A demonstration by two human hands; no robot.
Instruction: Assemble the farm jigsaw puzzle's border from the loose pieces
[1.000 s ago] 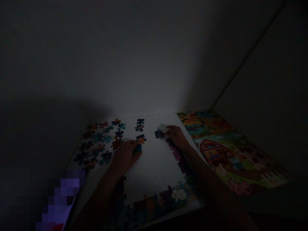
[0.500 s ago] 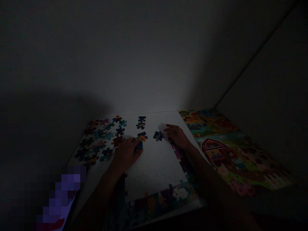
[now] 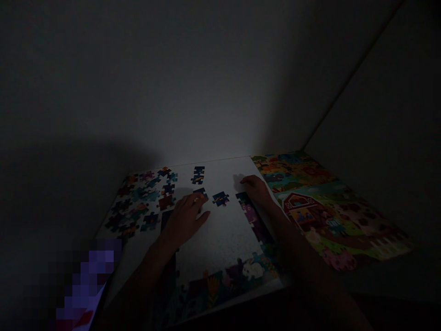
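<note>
No readable text, labels, brands or numbers. Checked: loose puzzle pieces [image 3: 150, 221], about 9 o'clock; joined puzzle border [image 3: 213, 286], 6 o'clock; farm picture [image 3: 339, 220], 4 o'clock: drawings only as far as legible. Too dark for fine print; pixelated patch [image 3: 86, 285], 8 o'clock, unreadable.

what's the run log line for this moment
left hand: over half-hidden piece | right hand: beside purple strip | loose piece: flat, between hands | farm picture: far right

Right hand [image 3: 259, 191] withdrawn, puzzle piece [image 3: 220, 198] turned
</note>
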